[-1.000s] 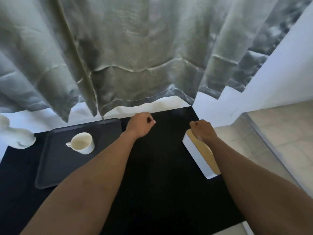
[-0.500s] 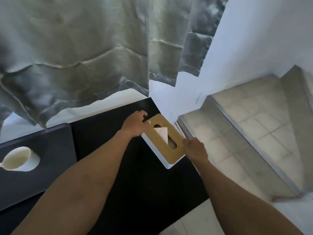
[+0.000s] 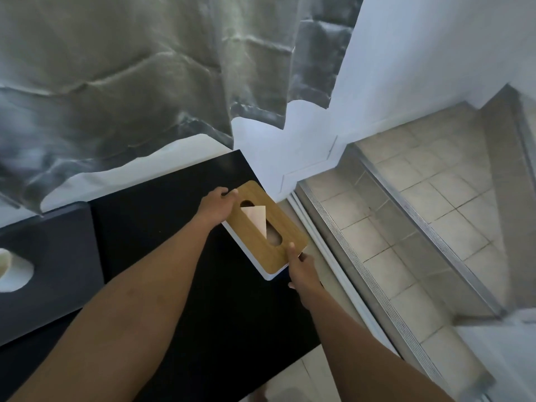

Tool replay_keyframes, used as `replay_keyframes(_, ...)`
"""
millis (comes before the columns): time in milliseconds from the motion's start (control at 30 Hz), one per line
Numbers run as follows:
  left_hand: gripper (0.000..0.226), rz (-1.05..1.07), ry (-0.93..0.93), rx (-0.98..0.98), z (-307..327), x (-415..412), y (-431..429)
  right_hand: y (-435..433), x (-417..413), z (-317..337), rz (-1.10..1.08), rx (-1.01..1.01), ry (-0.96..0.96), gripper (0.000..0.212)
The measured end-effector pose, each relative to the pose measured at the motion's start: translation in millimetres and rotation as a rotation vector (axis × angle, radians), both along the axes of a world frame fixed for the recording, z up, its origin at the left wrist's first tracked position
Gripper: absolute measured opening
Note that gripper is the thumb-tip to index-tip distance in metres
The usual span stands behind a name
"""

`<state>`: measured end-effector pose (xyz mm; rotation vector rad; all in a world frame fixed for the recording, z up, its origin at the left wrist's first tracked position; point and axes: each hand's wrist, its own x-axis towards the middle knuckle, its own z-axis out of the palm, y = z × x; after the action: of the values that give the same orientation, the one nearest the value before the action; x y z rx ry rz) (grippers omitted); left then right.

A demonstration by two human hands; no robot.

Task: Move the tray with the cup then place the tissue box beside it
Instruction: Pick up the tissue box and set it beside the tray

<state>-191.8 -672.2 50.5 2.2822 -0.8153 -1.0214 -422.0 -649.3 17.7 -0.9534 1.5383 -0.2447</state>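
The tissue box [image 3: 275, 250] is white with a wooden lid and a tissue poking from its slot. It lies at the right edge of the black table [image 3: 162, 216]. My left hand [image 3: 216, 206] grips its far left end and my right hand [image 3: 301, 271] grips its near right corner. At the far left, the dark tray [image 3: 58, 256] rests on the table with the white cup [image 3: 13, 274] in it, partly cut off by the frame edge.
A grey curtain [image 3: 130, 82] hangs behind the table. A white wall [image 3: 420, 62] rises at the right. To the right of the table is a tiled floor [image 3: 406, 236] with metal-edged steps [image 3: 377, 285].
My view has swung right, so the tray and cup slid to the left edge. My left hand came over to the box, and both hands now grip it with its lid facing up.
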Motion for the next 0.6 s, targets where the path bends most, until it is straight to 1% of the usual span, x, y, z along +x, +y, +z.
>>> replay_keyframes(133, 0.051, 0.047, 0.043, -0.021, -9, 4, -4, -4, 2, -2, -0.072, 0.056, -0.089, 0.081)
replay_keyframes(233, 0.049, 0.074, 0.062, -0.044, -12, 3, -9, -6, 3, -3, -0.033, 0.104, -0.181, 0.075)
replay_keyframes(400, 0.049, 0.096, 0.116, -0.037, -21, 0, -12, -11, 1, -13, 0.017, 0.179, -0.187, 0.077)
replay_keyframes(600, 0.053, 0.094, 0.126, -0.006, -24, 1, -11, -14, 2, -16, 0.081, 0.154, -0.158, 0.081)
